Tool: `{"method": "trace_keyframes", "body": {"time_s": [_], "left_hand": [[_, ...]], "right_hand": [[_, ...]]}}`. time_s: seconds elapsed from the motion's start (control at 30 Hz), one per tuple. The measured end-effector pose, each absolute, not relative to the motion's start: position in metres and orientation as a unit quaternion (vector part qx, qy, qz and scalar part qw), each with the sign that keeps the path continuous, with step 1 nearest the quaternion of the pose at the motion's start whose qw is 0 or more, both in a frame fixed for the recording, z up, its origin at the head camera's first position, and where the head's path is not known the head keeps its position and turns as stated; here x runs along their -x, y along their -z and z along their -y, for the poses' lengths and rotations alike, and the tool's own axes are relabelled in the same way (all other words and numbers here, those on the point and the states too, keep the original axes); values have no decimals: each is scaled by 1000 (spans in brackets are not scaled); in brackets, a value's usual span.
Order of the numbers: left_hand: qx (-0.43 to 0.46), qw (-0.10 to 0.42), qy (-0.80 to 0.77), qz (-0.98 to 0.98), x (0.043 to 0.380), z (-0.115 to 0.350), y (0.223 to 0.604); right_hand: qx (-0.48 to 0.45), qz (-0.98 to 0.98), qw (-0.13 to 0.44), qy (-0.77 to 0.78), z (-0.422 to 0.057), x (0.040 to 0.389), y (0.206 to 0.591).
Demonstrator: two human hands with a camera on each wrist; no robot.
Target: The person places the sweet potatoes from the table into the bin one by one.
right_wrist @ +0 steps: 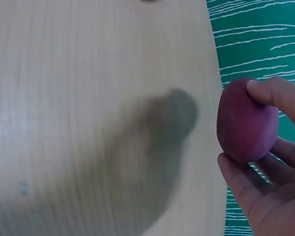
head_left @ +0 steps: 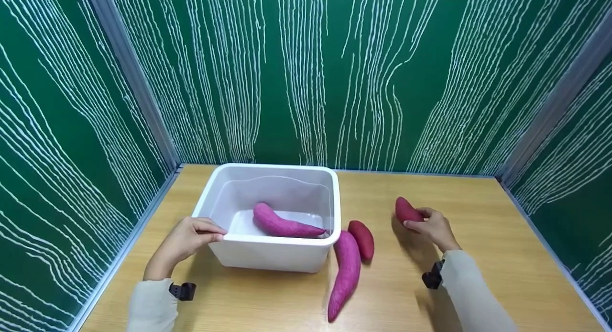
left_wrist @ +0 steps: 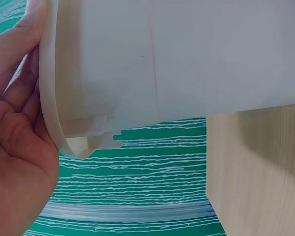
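Observation:
A white plastic bin [head_left: 267, 253] stands on the table, and a long pinkish-purple sweet potato [head_left: 282, 224] lies inside it. My left hand [head_left: 189, 238] pinches the bin's rim at its near left corner; the left wrist view shows this hand [left_wrist: 19, 123] along the rim. Over on the right, my right hand [head_left: 435, 228] grips a dark red sweet potato [head_left: 406, 210] between thumb and fingers. In the right wrist view that sweet potato [right_wrist: 246, 123] is held above the table, its shadow apart from it.
Just right of the bin, a long curved purple sweet potato [head_left: 349, 270] and a short red sweet potato [head_left: 362, 238] lie side by side on the wooden table [head_left: 502, 255]. Green walls [head_left: 306, 83] with wavy white lines enclose the table's back and sides.

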State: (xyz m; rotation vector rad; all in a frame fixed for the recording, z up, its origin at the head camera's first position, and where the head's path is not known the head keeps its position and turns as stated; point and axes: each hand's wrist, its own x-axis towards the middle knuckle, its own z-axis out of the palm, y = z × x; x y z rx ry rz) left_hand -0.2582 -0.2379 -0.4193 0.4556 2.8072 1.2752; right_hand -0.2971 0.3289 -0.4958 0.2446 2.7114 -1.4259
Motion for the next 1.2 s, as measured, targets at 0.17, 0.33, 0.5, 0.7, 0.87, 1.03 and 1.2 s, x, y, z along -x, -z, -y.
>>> {"method": "trace_keyframes", "body": {"time_s": [0.17,0.33,0.5,0.7,0.87,1.03,1.2], "left_hand": [[-145,12,-412,-899,258,238,418],[-134,17,-415,-900,256,238,418],[-125,14,-415,-901,256,237,418],[-128,11,-414,-901,257,236,419],[-118,13,-411,-904,256,234,418],[-114,14,-411,-905,254,234,417],[-117,11,-410,-905,255,234,417]], "right_hand": [[-64,-887,31,457,-329,298,489],[-60,-886,45,458,-328,299,483],[-48,-891,47,448,-325,302,474],[-21,-903,36,428,-320,306,462],[-8,-904,44,425,-314,307,452],[-1,-905,52,422,-309,307,443],[3,-907,62,418,-305,306,433]]}}
